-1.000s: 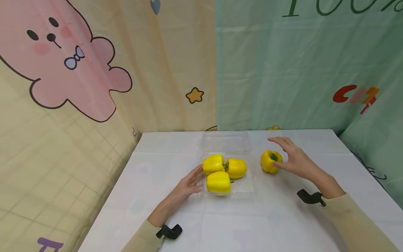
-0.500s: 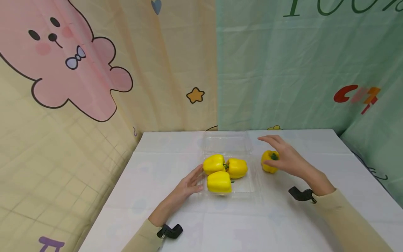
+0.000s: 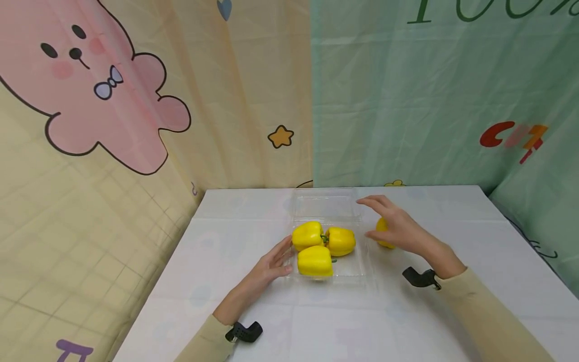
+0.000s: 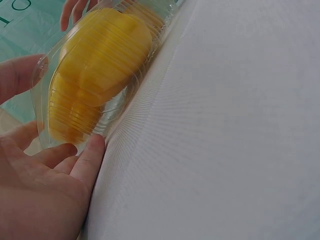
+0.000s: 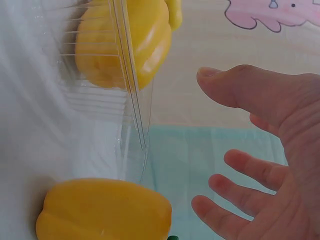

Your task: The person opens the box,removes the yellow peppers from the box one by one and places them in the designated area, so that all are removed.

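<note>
On the white table: one clear container, lid laid open behind, holding three yellow peppers; one loose pepper, likewise yellow, at its right. Left hand: fingers extended, touching the container's left side. Right hand: spread, grasping nothing, raised near the loose pepper.

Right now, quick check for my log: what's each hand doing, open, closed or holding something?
Left hand: open, fingers touching the clear container.
Right hand: open, holding nothing, above the lone pepper.
</note>
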Motion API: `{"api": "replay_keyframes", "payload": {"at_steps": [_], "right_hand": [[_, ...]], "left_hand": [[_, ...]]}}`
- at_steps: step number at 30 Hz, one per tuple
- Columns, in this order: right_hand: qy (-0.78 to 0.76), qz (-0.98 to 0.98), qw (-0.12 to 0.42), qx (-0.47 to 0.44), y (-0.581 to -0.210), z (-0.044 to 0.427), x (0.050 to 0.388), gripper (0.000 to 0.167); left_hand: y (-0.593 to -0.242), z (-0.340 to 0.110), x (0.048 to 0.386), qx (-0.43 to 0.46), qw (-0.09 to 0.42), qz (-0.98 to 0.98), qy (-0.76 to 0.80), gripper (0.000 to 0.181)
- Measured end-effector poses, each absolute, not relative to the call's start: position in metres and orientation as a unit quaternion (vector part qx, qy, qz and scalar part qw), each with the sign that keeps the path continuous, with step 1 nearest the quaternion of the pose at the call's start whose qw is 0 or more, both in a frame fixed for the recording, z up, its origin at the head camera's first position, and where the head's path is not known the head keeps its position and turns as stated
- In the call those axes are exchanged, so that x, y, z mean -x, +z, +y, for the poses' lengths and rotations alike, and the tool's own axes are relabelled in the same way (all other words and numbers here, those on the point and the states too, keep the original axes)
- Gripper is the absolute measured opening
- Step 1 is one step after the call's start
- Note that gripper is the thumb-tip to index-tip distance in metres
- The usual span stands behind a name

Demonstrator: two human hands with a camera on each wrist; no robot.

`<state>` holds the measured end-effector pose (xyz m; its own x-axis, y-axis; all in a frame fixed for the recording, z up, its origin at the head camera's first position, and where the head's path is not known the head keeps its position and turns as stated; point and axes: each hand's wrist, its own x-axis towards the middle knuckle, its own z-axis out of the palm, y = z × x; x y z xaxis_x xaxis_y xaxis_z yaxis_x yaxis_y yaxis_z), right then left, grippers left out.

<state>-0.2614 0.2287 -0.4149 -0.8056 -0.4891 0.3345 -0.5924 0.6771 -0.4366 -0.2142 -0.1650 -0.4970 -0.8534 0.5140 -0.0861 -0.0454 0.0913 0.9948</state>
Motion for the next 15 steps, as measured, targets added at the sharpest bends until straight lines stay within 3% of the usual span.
{"api": "replay_keyframes", "payload": {"at_steps": [15], "right_hand": [[0.278, -0.9, 0.055, -0.331, -0.44, 0.191, 0.258, 0.081]], "left_hand": [[-0.498, -0.166, 0.214, -0.166, 0.213, 0.708, 0.653, 0.078]]}}
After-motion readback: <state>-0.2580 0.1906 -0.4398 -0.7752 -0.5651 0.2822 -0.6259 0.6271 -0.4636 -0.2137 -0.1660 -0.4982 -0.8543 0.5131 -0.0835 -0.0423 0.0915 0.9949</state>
